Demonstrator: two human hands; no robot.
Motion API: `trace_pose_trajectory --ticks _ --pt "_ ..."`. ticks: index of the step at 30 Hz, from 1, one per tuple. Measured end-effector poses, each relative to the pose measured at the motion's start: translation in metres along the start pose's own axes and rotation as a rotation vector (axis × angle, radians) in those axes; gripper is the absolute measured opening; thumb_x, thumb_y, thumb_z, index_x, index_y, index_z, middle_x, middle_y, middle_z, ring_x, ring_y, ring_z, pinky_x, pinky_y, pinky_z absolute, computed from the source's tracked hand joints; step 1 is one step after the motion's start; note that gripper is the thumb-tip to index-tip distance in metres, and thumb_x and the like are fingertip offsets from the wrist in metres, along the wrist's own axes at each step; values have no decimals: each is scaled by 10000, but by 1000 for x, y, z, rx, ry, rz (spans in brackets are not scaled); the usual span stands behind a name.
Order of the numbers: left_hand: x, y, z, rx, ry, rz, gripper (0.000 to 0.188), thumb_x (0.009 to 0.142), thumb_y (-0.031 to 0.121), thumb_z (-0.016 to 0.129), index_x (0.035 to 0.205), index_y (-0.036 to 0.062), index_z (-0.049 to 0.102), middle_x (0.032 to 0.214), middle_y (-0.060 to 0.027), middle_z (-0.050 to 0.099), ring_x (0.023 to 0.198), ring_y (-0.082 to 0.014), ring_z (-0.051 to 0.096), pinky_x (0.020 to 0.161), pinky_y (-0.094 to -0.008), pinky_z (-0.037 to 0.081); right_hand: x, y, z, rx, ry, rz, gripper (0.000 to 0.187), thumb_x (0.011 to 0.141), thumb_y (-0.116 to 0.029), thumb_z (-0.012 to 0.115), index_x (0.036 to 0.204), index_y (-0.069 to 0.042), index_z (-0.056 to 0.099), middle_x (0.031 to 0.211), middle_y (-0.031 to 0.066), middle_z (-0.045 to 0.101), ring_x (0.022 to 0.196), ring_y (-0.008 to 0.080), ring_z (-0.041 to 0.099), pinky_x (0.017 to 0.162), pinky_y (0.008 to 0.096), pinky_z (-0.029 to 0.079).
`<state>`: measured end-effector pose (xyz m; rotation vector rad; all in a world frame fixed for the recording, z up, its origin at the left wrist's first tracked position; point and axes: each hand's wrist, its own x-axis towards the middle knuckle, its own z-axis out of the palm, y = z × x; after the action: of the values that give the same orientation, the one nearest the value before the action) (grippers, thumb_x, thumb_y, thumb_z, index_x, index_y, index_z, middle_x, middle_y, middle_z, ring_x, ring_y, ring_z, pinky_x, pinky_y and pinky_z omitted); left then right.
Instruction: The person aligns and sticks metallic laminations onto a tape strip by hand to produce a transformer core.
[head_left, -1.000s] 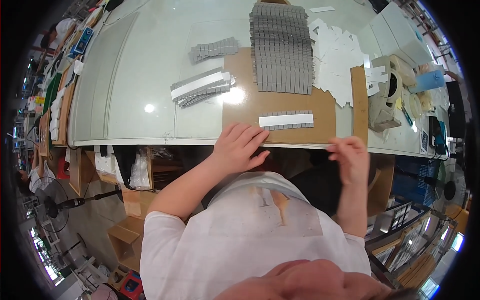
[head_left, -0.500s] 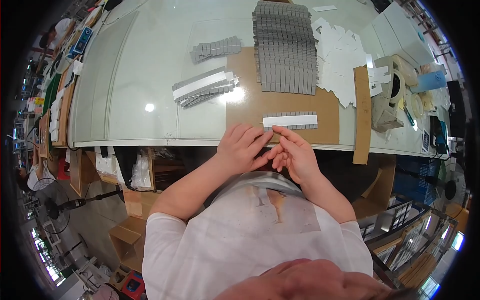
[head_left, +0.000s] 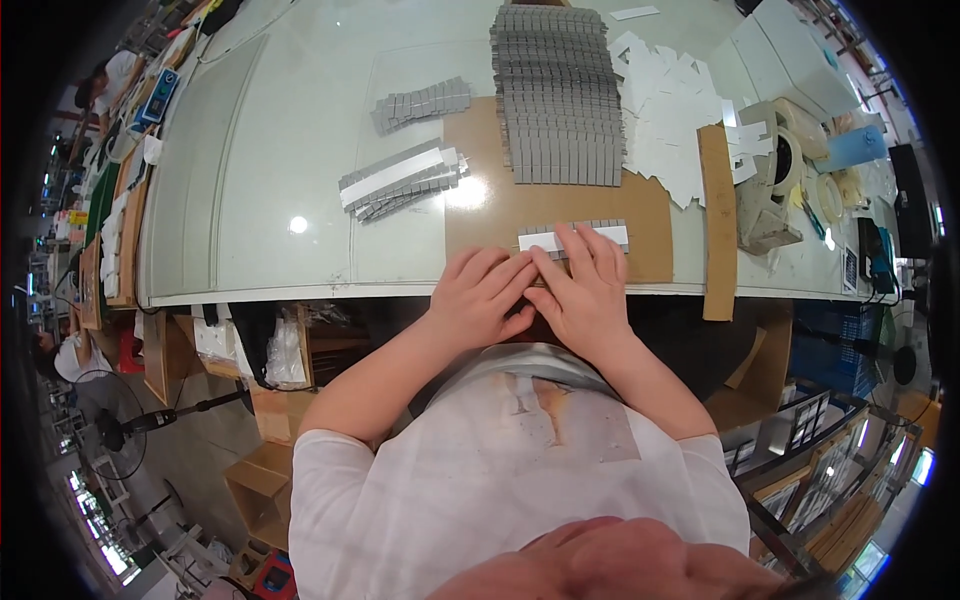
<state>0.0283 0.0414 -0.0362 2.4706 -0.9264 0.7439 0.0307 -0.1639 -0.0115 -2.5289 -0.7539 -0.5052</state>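
A grey slotted strip with a white band (head_left: pixel 541 241) along it lies crosswise near the table's front edge, on a brown cardboard sheet (head_left: pixel 650 262). My right hand (head_left: pixel 588 290) is open, its fingers stretched over the strip's middle and right part and hiding some of it. Close against it on the left, my left hand (head_left: pixel 482 297) has its fingers extended, the tips by the strip's lower left corner. I make out nothing held in either hand. Beyond them stands a tall stack of similar grey strips (head_left: pixel 562 110).
To the left lie two small piles, one of grey strips (head_left: pixel 424 104) and one topped with a white-banded strip (head_left: pixel 400 178). White cut sheets (head_left: pixel 668 115) are heaped right of the stack. A long cardboard piece (head_left: pixel 718 225) overhangs the front edge, beside a tape dispenser (head_left: pixel 765 220).
My right hand's fingers, curled near the strip's lower edge before, have straightened and spread forward over it. My left hand stays nearly in place. The whole view has shifted slightly.
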Motion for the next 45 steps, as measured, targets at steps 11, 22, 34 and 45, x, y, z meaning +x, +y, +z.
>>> trace_pose_trajectory --ticks 11,22,34,45 --pt "-78 24 -7 -1108 -373 -998 288 982 200 690 1216 32 674 1103 -124 747 848 -225 717 689 -324 560 -33 24 -8 -41 -26 80 488 860 -332 747 1235 -33 657 1411 161 557 1303 386 481 1117 602 331" --pt "5 -71 -103 -1035 -80 -1311 382 1000 295 638 1189 -32 696 988 -124 768 644 -145 682 513 -248 472 49 114 -10 -106 137 156 90 878 -60 663 968 -59 667 878 112 658 822 352 626 708 475 477" --pt "38 -86 -103 230 -202 -860 413 855 403 787 924 11 679 848 -143 696 798 -340 672 724 -455 527 15 94 -21 -358 64 35 123 777 -73 637 896 -85 610 864 51 574 854 255 596 751 405 406" --pt "49 6 -10 -91 -356 -22 764 803 459 793 1387 21 567 1413 -146 553 1365 -365 458 1162 -521 325 24 124 -26 -437 -93 308 523 980 -304 631 1427 -47 546 1497 128 523 1422 343 420 1149 518 336"
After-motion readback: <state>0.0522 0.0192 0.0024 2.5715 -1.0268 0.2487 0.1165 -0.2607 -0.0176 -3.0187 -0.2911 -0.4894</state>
